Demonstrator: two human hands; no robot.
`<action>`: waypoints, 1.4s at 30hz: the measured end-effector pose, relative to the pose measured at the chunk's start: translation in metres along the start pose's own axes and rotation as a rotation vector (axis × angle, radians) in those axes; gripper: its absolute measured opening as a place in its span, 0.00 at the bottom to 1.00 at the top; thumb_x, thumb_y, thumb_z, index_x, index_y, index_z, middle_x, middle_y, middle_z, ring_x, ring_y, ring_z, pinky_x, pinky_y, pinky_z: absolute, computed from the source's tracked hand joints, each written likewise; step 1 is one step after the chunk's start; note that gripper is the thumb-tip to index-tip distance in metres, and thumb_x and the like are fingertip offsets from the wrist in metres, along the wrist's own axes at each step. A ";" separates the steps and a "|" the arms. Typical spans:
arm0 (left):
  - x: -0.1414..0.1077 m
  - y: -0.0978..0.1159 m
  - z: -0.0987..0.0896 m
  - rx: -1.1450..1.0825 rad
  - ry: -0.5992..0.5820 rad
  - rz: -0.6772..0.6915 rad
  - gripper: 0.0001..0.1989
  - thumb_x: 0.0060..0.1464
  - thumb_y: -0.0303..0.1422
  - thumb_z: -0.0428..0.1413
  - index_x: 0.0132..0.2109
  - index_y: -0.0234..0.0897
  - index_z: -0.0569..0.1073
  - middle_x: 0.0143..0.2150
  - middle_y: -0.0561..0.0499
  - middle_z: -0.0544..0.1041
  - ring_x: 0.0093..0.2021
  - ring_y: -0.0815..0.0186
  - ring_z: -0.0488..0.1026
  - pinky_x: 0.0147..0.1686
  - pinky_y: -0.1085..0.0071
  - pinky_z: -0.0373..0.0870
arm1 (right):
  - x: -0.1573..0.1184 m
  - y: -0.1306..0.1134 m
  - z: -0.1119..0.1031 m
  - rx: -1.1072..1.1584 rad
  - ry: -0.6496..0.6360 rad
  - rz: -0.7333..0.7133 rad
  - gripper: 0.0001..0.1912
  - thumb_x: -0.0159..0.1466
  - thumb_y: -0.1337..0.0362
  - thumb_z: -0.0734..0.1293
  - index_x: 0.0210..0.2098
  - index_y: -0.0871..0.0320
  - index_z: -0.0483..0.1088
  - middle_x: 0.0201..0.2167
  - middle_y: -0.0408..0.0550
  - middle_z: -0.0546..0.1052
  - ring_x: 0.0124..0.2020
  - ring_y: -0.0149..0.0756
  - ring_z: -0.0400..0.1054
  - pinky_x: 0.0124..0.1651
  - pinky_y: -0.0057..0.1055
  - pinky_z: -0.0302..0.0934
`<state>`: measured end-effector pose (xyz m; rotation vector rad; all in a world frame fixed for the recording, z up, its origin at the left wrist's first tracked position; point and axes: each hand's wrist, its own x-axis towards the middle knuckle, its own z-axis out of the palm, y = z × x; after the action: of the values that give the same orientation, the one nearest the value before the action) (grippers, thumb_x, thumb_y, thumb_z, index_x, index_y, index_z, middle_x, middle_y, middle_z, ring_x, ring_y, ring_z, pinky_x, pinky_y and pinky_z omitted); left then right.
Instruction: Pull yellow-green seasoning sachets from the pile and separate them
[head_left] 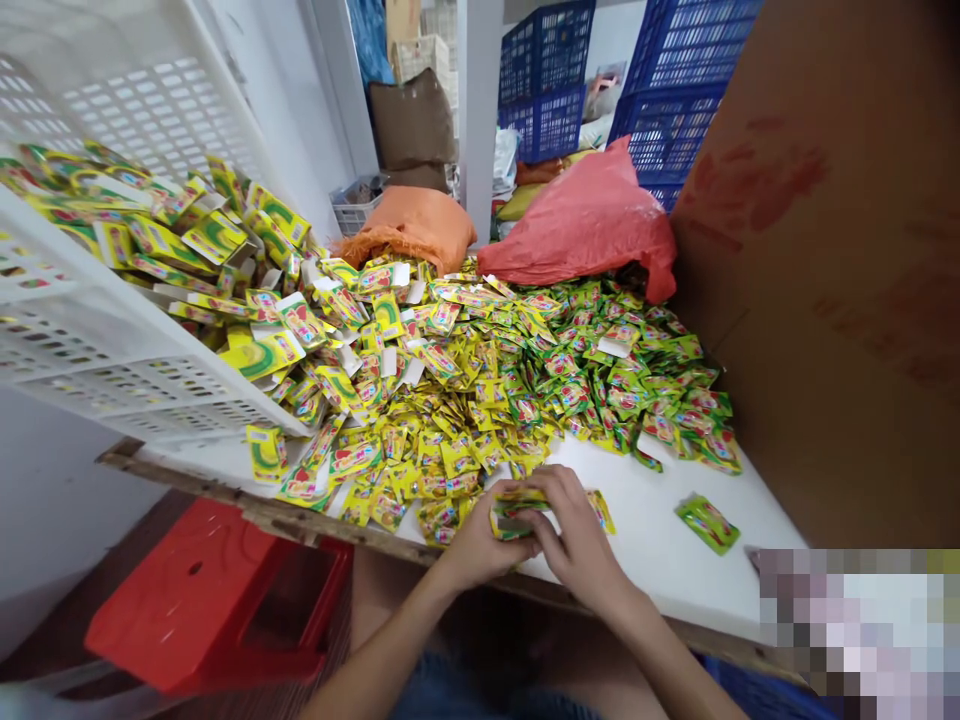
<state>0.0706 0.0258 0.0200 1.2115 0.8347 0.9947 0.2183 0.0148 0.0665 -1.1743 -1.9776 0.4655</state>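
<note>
Low over the front edge of the table, my left hand [480,540] is closed round a small yellow-and-green cardboard box [508,524]. My right hand [574,530] grips the same box from the other side, with bent fingers over its top and the thumb at its front. Whether sachets lie between those fingers is hidden. Just beyond my hands spreads a heap of yellow sachets [450,455], and green sachets [622,385] are piled to its right. One green sachet [707,523] lies alone on the white tabletop [645,555].
At left, a tilted white crate [225,385] spills small boxes [217,237] onto the table. Orange [420,225] and red sacks [585,225] lie behind the heap. A cardboard panel [832,300] borders the right side. Below left stands a red stool [187,590]. Blue crates [544,80] are stacked behind.
</note>
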 end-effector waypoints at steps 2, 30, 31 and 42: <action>0.000 0.002 0.000 0.023 -0.013 0.033 0.28 0.38 0.27 0.63 0.49 0.36 0.65 0.42 0.49 0.73 0.40 0.65 0.70 0.40 0.71 0.66 | 0.005 -0.006 0.000 -0.167 -0.104 -0.042 0.16 0.58 0.75 0.58 0.44 0.55 0.64 0.41 0.51 0.66 0.44 0.43 0.59 0.44 0.39 0.57; -0.003 0.003 -0.001 0.170 -0.033 0.156 0.31 0.42 0.27 0.62 0.54 0.37 0.61 0.53 0.45 0.68 0.54 0.57 0.65 0.54 0.62 0.59 | 0.019 -0.016 -0.007 -0.557 -0.344 -0.176 0.15 0.55 0.77 0.62 0.39 0.55 0.68 0.38 0.49 0.71 0.39 0.41 0.60 0.39 0.35 0.46; -0.003 0.004 -0.001 0.180 -0.025 0.169 0.31 0.42 0.26 0.61 0.54 0.37 0.61 0.54 0.44 0.67 0.55 0.57 0.64 0.55 0.62 0.58 | 0.019 -0.017 -0.005 -0.557 -0.334 -0.184 0.14 0.56 0.77 0.62 0.39 0.55 0.68 0.38 0.50 0.71 0.39 0.41 0.61 0.40 0.35 0.47; -0.006 0.008 -0.005 0.152 -0.032 0.155 0.32 0.40 0.25 0.61 0.55 0.37 0.62 0.54 0.45 0.67 0.53 0.57 0.65 0.55 0.63 0.59 | 0.008 -0.022 -0.009 -0.295 -0.116 -0.097 0.05 0.61 0.66 0.64 0.38 0.55 0.67 0.47 0.52 0.68 0.50 0.44 0.58 0.48 0.40 0.52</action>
<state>0.0622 0.0220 0.0268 1.4355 0.8118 1.0483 0.2103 0.0098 0.0900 -1.2450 -2.2490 0.1988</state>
